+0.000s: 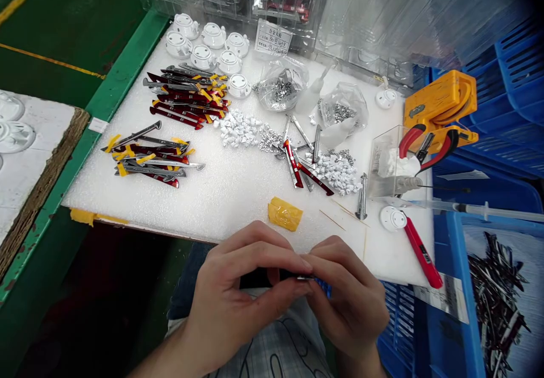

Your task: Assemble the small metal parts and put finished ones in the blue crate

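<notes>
Low in front of my body, my left hand [255, 284] and my right hand [346, 293] meet at the fingertips. Both pinch a thin dark strip with a shiny edge [304, 278]; fingers hide most of it, so its exact kind does not show. Just beyond the hands, a folded piece of yellow tape [285, 214] lies on the white foam top [229, 191]. Long narrow red and silver parts [297, 165] lie loose further out, beside small white pieces [338, 173]. Thin wooden sticks [332, 220] rest to the right of the tape.
Taped red and silver parts form two piles [189, 97] on the left, with white domed pieces [213, 36] behind. Bags of small metal bits [283, 86] stand mid-table. At right are a yellow tape dispenser [442, 109], pliers [412, 140], a red cutter [423, 253] and a blue crate [457, 287].
</notes>
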Action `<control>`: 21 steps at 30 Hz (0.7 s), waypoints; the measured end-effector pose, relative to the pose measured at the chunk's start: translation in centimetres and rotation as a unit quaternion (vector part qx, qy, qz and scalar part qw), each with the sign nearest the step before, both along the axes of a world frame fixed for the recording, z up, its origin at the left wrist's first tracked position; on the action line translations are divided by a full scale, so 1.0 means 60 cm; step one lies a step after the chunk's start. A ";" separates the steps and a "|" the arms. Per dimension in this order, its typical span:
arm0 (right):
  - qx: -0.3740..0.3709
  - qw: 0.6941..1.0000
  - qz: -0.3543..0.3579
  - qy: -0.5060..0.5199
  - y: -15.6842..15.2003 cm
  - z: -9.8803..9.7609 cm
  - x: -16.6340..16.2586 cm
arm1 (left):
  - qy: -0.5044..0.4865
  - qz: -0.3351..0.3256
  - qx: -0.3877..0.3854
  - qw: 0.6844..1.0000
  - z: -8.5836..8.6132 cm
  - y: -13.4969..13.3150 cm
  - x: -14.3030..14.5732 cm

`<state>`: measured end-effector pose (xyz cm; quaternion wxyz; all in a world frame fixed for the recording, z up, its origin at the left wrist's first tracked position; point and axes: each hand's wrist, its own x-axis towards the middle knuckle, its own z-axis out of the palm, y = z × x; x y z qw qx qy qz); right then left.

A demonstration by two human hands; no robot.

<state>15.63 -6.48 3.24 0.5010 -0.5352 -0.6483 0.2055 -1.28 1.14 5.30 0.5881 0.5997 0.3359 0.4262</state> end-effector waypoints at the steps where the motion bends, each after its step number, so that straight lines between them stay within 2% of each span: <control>1: -0.003 1.000 -0.001 -0.002 0.000 0.001 0.000 | 0.002 0.002 -0.001 1.000 0.001 0.000 0.000; 9: 0.000 1.000 -0.003 0.013 -0.007 -0.004 -0.002 | 0.003 0.016 0.026 1.000 0.004 -0.001 0.006; 16: -0.022 0.990 -0.049 0.131 -0.011 -0.015 -0.001 | 0.018 0.052 0.049 0.997 0.002 -0.002 0.001; 21: -0.010 0.990 -0.055 0.132 -0.007 -0.011 -0.001 | 0.020 0.048 0.059 0.997 0.001 -0.002 -0.003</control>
